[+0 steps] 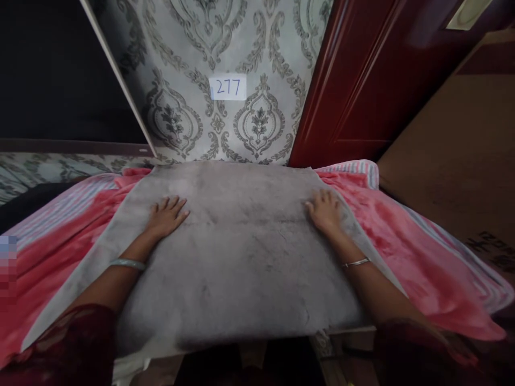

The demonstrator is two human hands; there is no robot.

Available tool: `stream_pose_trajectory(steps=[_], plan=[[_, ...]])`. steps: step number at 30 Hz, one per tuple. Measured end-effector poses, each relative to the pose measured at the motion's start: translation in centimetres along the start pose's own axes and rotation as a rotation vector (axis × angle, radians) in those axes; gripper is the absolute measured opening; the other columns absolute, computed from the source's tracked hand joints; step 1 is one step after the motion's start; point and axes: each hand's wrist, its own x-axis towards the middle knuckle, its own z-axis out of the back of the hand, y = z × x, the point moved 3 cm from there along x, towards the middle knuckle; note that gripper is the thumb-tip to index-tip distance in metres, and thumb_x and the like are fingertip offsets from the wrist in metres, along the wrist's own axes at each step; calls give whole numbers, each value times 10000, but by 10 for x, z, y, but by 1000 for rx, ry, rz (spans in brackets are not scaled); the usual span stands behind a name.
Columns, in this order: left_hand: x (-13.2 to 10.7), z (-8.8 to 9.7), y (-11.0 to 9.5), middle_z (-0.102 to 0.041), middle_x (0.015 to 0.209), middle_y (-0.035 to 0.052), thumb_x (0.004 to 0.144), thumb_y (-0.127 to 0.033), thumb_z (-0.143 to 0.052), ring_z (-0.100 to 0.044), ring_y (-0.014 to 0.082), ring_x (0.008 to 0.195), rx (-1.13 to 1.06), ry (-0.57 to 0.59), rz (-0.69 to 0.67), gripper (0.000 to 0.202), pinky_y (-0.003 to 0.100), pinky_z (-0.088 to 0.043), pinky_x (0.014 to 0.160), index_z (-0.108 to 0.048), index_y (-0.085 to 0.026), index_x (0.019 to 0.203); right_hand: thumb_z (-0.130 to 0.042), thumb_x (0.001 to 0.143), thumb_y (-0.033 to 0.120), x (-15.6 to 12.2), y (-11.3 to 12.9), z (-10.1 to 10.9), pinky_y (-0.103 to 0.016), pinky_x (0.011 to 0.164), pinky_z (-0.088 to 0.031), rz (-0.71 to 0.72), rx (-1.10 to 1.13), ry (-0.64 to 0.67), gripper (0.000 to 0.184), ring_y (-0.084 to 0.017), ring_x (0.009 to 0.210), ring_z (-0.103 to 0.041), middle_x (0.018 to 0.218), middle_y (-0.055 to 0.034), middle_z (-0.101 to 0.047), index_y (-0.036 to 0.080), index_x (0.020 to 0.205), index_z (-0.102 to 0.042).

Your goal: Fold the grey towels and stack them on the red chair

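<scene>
**Now: palms down on a grey sheet point(241, 268)**

Behind it all, on the far side: patterned grey wallpaper point(257, 43), with a glossy dark red door point(362, 80) to the right and a dark panel point(52, 69) to the left. Lower down, spread wide from left to right: a pink blanket point(402, 241), over a striped cloth point(356, 167) showing at the edges.

On top of that, in the middle and straight ahead: the grey sheet, lying flat and smudged. Far edge square to the wall and close to its foot, near edge by the body. Hard to tell which side is the longer.

Pressed onto its far half: left hand point(167, 214) towards the left edge, right hand point(324, 210) at the right edge, well apart. Fingers stretched out and slightly fanned, gripping nothing.

Round the wrists: a pale bangle point(127, 264) on the left, a thin bracelet point(356, 262) on the right. Smallest, on the wallpaper: a white label point(228, 87) reading 277.
</scene>
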Motion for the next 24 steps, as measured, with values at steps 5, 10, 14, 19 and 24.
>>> stream_pose_trajectory(steps=[5, 10, 14, 19, 24], plan=[[-16, 8, -62, -328, 1660, 124, 1021, -506, -288, -245, 349, 1541, -78, -51, -121, 625, 586, -224, 1208, -421, -223, 1562, -265, 1051, 475, -41, 101, -20, -641, 1192, -203, 388, 69, 224, 599, -369, 1545, -190, 1683, -106, -265, 252, 1601, -348], [-43, -11, -128, -292, 1679, 81, 1000, -611, -348, -202, 376, 1552, -119, -45, -391, 667, 630, -149, 1220, -358, -304, 1592, -240, 1061, 508, -68, 139, -34, -612, 1216, -177, 542, 78, 277, 586, -325, 1536, -243, 1671, -54, -305, 301, 1597, -354], [-46, -13, -125, -284, 1679, 95, 1009, -603, -334, -213, 366, 1551, -113, -31, -405, 678, 616, -165, 1222, -342, -272, 1601, -255, 1064, 508, -63, 121, -30, -547, 1225, -209, 521, 48, 295, 590, -299, 1533, -262, 1668, -63, -311, 270, 1591, -372], [-48, -5, -68, -326, 1663, 104, 1021, -531, -376, -242, 349, 1544, -108, -65, -245, 618, 595, -206, 1214, -393, -259, 1576, -267, 1064, 396, -49, 39, -18, -548, 1228, -192, 286, -61, 267, 553, -288, 1543, -237, 1678, -68, -285, 241, 1581, -391], [-80, 9, 27, -544, 1477, 113, 994, -443, -554, -518, 311, 1345, -205, -196, 117, 449, 532, -458, 1075, -569, -251, 1399, -254, 1042, 452, -56, -74, -11, -644, 1186, -235, -28, -69, 209, 603, -344, 1538, -237, 1694, -82, -237, 259, 1610, -321]])
